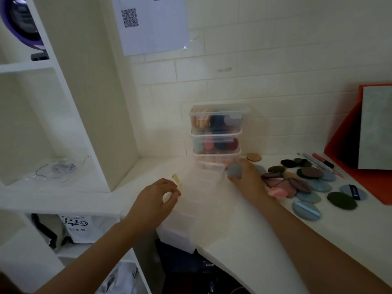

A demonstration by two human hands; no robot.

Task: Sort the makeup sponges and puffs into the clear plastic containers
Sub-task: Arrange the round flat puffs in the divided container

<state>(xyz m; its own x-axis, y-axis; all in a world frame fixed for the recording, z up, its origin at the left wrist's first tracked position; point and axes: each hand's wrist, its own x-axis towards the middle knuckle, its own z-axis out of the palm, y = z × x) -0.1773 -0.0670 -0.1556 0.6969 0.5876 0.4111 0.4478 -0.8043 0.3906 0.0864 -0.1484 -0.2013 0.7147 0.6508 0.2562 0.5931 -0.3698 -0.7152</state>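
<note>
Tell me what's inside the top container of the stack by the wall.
Through its clear wall, the top container shows orange puffs on edge at left, a dark blue puff in the middle and a pale grey puff at right. Whatever sits behind these is covered.

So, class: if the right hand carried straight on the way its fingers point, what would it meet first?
Probably the open clear container, just beyond the grey sponge the right hand holds. The stacked lidded containers stand further back, though depth is unclear.
</note>
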